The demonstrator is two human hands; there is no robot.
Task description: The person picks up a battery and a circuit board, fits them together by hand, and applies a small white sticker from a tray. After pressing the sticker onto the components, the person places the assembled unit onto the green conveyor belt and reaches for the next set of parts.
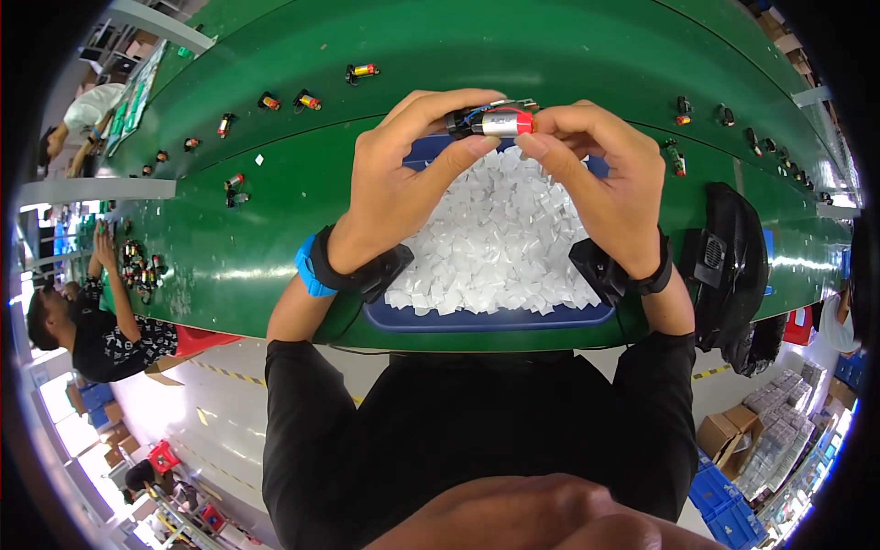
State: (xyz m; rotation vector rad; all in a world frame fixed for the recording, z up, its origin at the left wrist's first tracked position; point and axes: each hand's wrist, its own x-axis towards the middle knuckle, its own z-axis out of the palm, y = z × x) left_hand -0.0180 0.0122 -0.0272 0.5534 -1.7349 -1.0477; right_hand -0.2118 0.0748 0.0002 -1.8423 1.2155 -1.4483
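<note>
Both hands hold one small cylindrical part [500, 122] with a silver body, a red end and a black end, raised above a blue tray [486, 319]. My left hand [399, 183] pinches the black end with thumb and fingers. My right hand [600, 174] grips the red end. The tray is heaped with several small white square pieces [495, 238]. Each wrist wears a black band, and a blue strap sits on the left one.
The tray rests on a green conveyor belt [247, 247] that carries several similar small cylinders [307, 100]. A black fan-like device [729, 261] sits to the right. Another person [101, 330] works at the left. Cardboard boxes and blue crates [733, 440] stand on the floor lower right.
</note>
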